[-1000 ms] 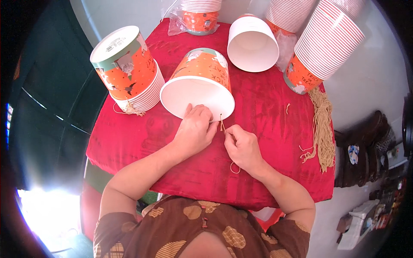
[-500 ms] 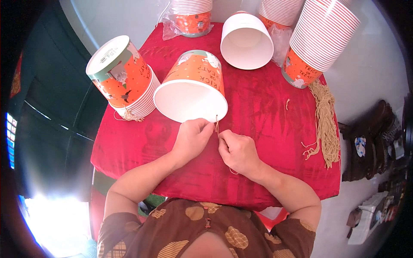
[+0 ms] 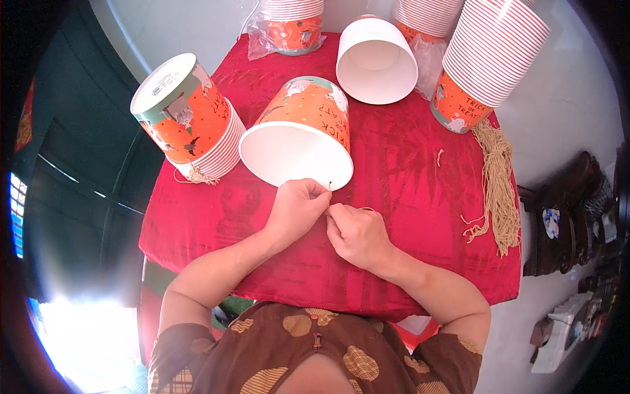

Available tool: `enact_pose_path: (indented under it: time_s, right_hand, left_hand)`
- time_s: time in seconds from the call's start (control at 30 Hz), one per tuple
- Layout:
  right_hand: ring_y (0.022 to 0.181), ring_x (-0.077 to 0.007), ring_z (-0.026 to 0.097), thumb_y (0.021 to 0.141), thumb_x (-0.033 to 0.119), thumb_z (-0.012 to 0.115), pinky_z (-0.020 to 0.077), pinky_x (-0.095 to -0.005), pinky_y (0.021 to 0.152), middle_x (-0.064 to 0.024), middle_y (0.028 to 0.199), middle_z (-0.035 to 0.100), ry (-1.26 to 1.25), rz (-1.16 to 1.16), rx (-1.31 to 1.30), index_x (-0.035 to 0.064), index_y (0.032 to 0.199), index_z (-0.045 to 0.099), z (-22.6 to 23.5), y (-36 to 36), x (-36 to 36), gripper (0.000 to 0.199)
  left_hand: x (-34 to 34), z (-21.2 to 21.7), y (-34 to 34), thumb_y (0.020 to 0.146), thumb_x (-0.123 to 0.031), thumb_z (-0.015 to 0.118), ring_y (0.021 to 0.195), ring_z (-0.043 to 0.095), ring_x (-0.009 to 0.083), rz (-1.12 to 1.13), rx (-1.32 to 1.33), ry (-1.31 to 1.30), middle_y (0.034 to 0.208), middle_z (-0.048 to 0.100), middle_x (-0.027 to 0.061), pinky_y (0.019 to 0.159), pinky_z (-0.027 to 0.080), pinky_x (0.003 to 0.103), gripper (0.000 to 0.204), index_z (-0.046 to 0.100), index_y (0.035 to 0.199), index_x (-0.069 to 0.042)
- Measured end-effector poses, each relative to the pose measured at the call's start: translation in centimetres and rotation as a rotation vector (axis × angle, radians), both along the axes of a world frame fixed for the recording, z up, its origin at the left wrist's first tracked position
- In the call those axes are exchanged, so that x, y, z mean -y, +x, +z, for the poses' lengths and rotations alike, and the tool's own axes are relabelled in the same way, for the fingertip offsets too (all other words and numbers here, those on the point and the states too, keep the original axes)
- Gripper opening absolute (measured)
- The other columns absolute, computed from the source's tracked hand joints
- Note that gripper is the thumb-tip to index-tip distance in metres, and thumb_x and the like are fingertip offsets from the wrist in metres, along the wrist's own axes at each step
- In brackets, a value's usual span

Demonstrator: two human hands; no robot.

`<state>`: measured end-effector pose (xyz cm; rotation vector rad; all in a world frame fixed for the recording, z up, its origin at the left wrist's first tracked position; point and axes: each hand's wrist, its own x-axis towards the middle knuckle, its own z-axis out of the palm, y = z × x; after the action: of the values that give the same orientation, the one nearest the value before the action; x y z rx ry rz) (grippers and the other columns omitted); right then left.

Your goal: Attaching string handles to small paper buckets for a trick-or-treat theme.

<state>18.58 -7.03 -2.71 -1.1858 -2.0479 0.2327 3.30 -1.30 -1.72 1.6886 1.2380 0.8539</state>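
Note:
An orange paper bucket (image 3: 305, 121) with a green base band lies on its side, its white mouth facing me. A thin tan string (image 3: 331, 186) passes through a small hole near the bucket's lower right rim. My left hand (image 3: 298, 209) pinches the string right by that rim, thumb and forefinger pressed together. Just to the right, my right hand (image 3: 357, 233) is closed with the string between its fingers; a bit of string loops out behind its knuckles. The fingertips of both hands nearly meet, hiding the string's ends.
An upside-down bucket stack (image 3: 187, 121) with string at its rim stands left. Behind are a white-mouthed bucket (image 3: 377, 62), a plastic-wrapped stack (image 3: 295, 33) and a tall leaning stack (image 3: 492, 59). Tan string bundle (image 3: 497, 190) hangs along the right of the red-covered table (image 3: 420, 243).
The bucket has shifted slightly right and turned a little. My right hand has moved slightly left, closer to my left hand, and less string shows between rim and fingers.

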Motion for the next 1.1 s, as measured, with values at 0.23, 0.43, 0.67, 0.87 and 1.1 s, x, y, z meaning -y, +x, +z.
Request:
enact_pose_path:
  time_s: [0.23, 0.43, 0.67, 0.87, 1.1]
  right_hand:
    - [0.056, -0.0318, 0.06, 0.077, 0.002, 0.062, 0.0477, -0.0408, 0.049, -0.0136, 0.069, 0.061, 0.002, 0.004, 0.011, 0.0011, 0.085, 0.056, 0.1, 0.0, 0.0, 0.01]
    - [0.056, -0.0317, 0.06, 0.077, 0.002, 0.062, 0.0472, -0.0406, 0.048, -0.0134, 0.068, 0.06, -0.023, 0.031, 0.029, 0.001, 0.085, 0.056, 0.1, -0.1, 0.0, 0.01]
    - [0.055, -0.03, 0.06, 0.076, 0.002, 0.062, 0.0466, -0.0387, 0.047, -0.0123, 0.065, 0.059, -0.021, 0.069, 0.012, 0.001, 0.084, 0.055, 0.0, -0.2, 0.2, 0.01]
    - [0.05, -0.028, 0.059, 0.077, 0.004, 0.061, 0.0466, -0.0388, 0.044, -0.0108, 0.058, 0.054, 0.078, 0.106, -0.013, 0.004, 0.073, 0.047, 0.1, -0.5, 0.5, 0.015]
    - [0.049, -0.027, 0.059, 0.076, 0.004, 0.062, 0.0465, -0.0384, 0.044, -0.0111, 0.056, 0.054, 0.05, 0.116, 0.0, 0.004, 0.073, 0.046, 0.2, -0.5, 0.5, 0.016]
  left_hand:
    - [-0.2, -0.1, -0.2, 0.085, -0.007, 0.064, 0.054, 0.05, 0.0058, -0.005, 0.099, -0.219, 0.064, 0.059, 0.0018, 0.047, 0.04, 0.022, 0.011, 0.064, 0.08, 0.003]
    - [-0.2, 0.6, -0.1, 0.084, -0.007, 0.062, 0.05, 0.046, 0.0055, 0.04, 0.195, -0.326, 0.062, 0.056, -0.0001, 0.042, 0.034, 0.02, 0.009, 0.063, 0.079, 0.0]
    - [0.3, 1.0, -0.1, 0.084, -0.007, 0.063, 0.05, 0.046, 0.0054, 0.033, 0.238, -0.359, 0.063, 0.056, -0.0002, 0.043, 0.034, 0.02, 0.008, 0.062, 0.08, 0.0]
    - [0.7, 1.1, -0.3, 0.084, -0.008, 0.065, 0.049, 0.047, 0.0048, -0.009, 0.268, -0.431, 0.064, 0.057, 0.0, 0.042, 0.034, 0.019, 0.01, 0.064, 0.08, 0.001]
    - [0.8, 0.9, -0.1, 0.084, -0.006, 0.067, 0.05, 0.048, 0.004, 0.014, 0.325, -0.423, 0.066, 0.061, 0.0009, 0.043, 0.035, 0.018, 0.008, 0.065, 0.08, 0.001]
